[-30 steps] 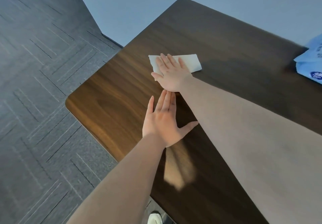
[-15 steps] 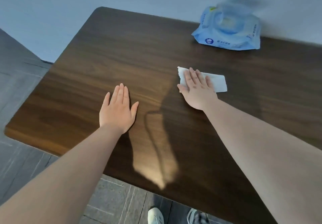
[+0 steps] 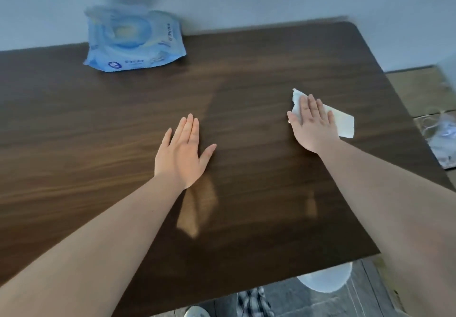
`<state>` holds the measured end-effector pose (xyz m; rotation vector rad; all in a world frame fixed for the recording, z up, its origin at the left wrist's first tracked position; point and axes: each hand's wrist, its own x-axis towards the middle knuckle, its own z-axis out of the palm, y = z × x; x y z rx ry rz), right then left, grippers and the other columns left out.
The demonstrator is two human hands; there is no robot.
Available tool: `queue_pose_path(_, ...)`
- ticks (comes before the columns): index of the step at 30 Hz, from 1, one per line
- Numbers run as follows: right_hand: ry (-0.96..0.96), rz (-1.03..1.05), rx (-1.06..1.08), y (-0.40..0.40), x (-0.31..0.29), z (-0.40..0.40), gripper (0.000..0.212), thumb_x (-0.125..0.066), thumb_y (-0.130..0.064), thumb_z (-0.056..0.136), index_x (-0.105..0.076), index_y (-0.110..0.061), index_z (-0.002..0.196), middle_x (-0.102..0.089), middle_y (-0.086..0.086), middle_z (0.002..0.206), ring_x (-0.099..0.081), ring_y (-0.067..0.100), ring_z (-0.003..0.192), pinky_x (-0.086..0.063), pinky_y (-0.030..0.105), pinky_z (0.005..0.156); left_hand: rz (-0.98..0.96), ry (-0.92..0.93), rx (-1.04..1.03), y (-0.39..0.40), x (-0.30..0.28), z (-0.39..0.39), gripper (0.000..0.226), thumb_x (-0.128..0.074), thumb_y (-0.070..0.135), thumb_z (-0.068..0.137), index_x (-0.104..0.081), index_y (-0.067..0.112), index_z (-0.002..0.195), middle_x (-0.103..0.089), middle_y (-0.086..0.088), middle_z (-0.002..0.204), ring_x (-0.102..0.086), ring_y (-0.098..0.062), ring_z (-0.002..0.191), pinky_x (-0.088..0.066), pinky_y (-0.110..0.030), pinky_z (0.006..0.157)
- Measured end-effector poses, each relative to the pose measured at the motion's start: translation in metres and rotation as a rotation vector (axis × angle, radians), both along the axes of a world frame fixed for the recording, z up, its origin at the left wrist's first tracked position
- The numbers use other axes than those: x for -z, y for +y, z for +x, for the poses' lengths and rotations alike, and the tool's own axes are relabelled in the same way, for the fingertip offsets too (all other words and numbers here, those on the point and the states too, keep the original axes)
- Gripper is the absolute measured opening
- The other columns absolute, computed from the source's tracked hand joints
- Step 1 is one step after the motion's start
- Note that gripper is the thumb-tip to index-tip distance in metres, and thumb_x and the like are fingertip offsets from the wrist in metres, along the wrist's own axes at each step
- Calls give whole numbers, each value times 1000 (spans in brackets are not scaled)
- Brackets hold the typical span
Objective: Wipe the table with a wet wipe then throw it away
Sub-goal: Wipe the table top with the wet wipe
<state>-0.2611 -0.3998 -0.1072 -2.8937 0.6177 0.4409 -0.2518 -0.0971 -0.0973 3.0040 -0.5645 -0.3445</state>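
Note:
A dark wooden table (image 3: 246, 75) fills most of the view. My right hand (image 3: 313, 124) lies flat, palm down, on a white wet wipe (image 3: 344, 124) near the table's right side, pressing it to the wood; the wipe sticks out past the fingers on the left and right. My left hand (image 3: 183, 152) rests flat on the table's middle, fingers together, holding nothing.
A blue pack of wet wipes (image 3: 134, 43) leans against the wall at the back left. Past the table's right edge is a bin with a clear bag (image 3: 441, 141) on the floor. A white round object (image 3: 325, 279) and shoes show below the near edge.
My right hand has slid the wipe rightward across the table, from the left corner toward the right side. My left hand stayed flat on the wood. The view has swung right.

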Motion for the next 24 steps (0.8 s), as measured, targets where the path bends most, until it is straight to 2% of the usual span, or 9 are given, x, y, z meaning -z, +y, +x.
queue_pose_path(4,8,-3,146,-62,-2,-17,66,-11,-54,97,5,-21,151,7,-2,161,9,15,147,4,40,118,32,43,86,-45,7,6,84,-5,69,88,4,16,152,8,1,160,9,-13,146,0,-38,119)
queue_pose_path(7,6,-10,218,-87,-2,-24,66,-10,-54,97,6,-20,151,7,-1,161,9,16,147,5,41,118,72,22,66,-58,15,4,85,0,71,85,7,17,151,12,2,160,13,-13,146,5,-41,118)
queue_pose_path(15,13,7,310,-79,0,-20,67,-8,-51,97,9,-14,150,11,3,160,12,19,146,8,43,117,69,23,50,-57,14,4,86,0,70,84,7,17,151,11,1,160,12,-14,146,6,-42,118)
queue_pose_path(19,36,38,251,-48,0,-18,67,-8,-51,97,10,-14,150,14,4,160,15,20,146,9,44,117,39,50,45,-54,14,5,84,-5,68,87,6,16,151,12,1,160,12,-13,146,5,-41,118)
queue_pose_path(24,32,51,64,20,-1,-2,67,-9,-52,97,9,-15,151,13,3,160,15,20,146,9,44,118,-52,66,29,-24,9,-11,78,-13,64,92,3,17,152,8,3,160,9,-11,146,5,-38,118)
